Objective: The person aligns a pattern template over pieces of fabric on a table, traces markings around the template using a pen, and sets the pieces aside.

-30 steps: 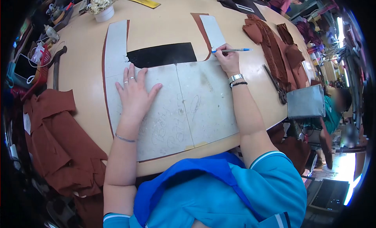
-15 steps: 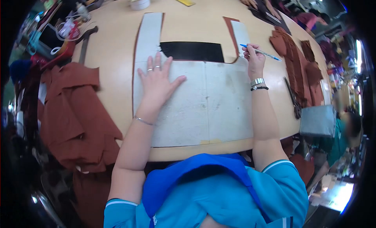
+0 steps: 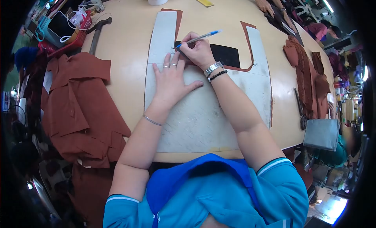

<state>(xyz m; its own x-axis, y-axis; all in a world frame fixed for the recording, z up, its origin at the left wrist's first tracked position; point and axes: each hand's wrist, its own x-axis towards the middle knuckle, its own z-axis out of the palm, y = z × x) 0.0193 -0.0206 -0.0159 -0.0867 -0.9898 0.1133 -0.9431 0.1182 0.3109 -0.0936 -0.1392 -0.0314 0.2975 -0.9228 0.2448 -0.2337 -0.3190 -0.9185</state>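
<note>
A pale U-shaped pattern board (image 3: 192, 118) lies on the table over a reddish-brown sheet (image 3: 179, 22), whose edges show along the board's sides. My left hand (image 3: 170, 81) rests flat on the board with fingers spread, pressing near its left inner corner. Between the fingers of my right hand (image 3: 199, 53) is a blue-capped pen (image 3: 203, 36), its tip pointing down to the left by that same corner, just above my left fingertips. A black rectangular piece (image 3: 227, 55) lies in the board's cut-out, partly hidden behind my right hand.
Brown cut pieces (image 3: 94, 110) are piled at the left, with more brown material (image 3: 303, 75) at the right. A hammer (image 3: 96, 36) lies beside a red basket (image 3: 80, 36). Scissors (image 3: 300, 110) and a grey box (image 3: 321, 134) sit right. Another person's hand (image 3: 265, 8) works at the far edge.
My right hand has moved left with the pen, from the board's right arm to its left inner corner. My left hand stays flat on the board. The whole view has shifted slightly.
</note>
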